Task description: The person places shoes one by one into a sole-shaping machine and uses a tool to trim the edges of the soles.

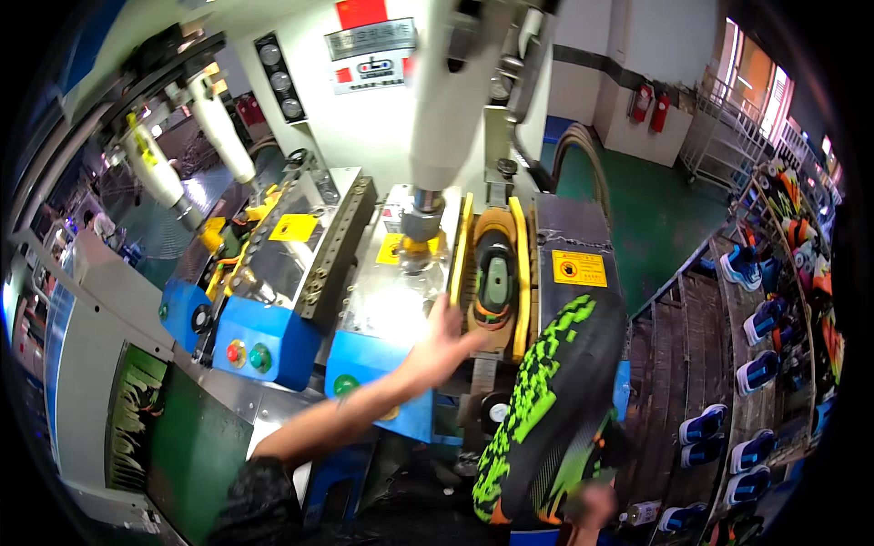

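Note:
My left hand (443,348) is over the front of the pressing machine, thumb and fingers apart, holding nothing. Just right of it, a shoe (494,273) with a dark and green middle and an orange end lies in a slot between two yellow pads (522,273). At the lower right my right hand (594,503) grips a black shoe with bright green patches (555,400) near its lower end. That shoe is tilted, its other end pointing up toward the machine. Most of my right hand's fingers are hidden or blurred.
A white press cylinder (443,109) hangs over the metal plate left of the slot. Blue control boxes (266,341) with buttons line the machine's front. On the right, a wooden rack (669,364) carries several blue shoes (758,371). Fire extinguishers (660,111) hang on the back wall.

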A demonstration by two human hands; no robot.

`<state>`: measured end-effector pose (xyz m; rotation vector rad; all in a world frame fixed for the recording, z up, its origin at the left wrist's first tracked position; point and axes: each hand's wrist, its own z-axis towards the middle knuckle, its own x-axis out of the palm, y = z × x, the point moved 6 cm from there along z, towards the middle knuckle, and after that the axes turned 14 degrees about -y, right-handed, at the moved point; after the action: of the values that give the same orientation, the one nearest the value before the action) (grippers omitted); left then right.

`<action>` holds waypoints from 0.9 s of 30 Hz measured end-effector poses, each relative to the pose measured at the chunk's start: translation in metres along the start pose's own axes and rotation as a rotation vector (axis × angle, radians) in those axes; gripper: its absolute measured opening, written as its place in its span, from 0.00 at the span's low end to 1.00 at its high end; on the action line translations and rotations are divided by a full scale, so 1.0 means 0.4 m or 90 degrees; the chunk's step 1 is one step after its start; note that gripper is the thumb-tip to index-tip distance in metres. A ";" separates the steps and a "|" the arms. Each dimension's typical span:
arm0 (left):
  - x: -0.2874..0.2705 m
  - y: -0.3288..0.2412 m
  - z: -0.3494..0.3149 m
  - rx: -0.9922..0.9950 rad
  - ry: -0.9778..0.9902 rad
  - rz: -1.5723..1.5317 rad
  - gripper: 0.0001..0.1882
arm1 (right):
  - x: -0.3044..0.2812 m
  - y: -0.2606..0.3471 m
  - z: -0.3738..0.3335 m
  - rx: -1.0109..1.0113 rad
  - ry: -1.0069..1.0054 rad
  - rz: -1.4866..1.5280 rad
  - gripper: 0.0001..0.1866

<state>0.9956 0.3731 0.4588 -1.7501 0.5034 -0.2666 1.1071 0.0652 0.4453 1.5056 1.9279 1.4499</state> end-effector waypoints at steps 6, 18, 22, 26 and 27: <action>0.218 0.081 0.433 0.247 -0.256 0.263 0.34 | -0.146 0.000 -0.005 -0.032 -0.020 0.052 0.31; -0.088 -0.109 0.113 -0.017 -0.083 0.128 0.30 | -0.107 -0.010 -0.001 -0.043 -0.008 0.046 0.35; -0.280 -0.013 -0.269 -0.175 -0.070 -0.385 0.45 | 0.128 0.049 0.111 -0.011 0.016 0.021 0.28; -0.398 0.099 -0.551 -0.110 -0.317 -0.598 0.47 | 0.382 0.090 0.402 0.226 0.118 -0.121 0.22; -0.428 0.134 -0.598 -0.081 -0.382 -0.601 0.47 | 0.470 0.111 0.459 0.218 0.165 -0.191 0.20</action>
<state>0.7300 0.2370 0.4795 -1.9705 -0.7822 -0.3425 1.1887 0.3185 0.4621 1.1208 2.5371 1.2800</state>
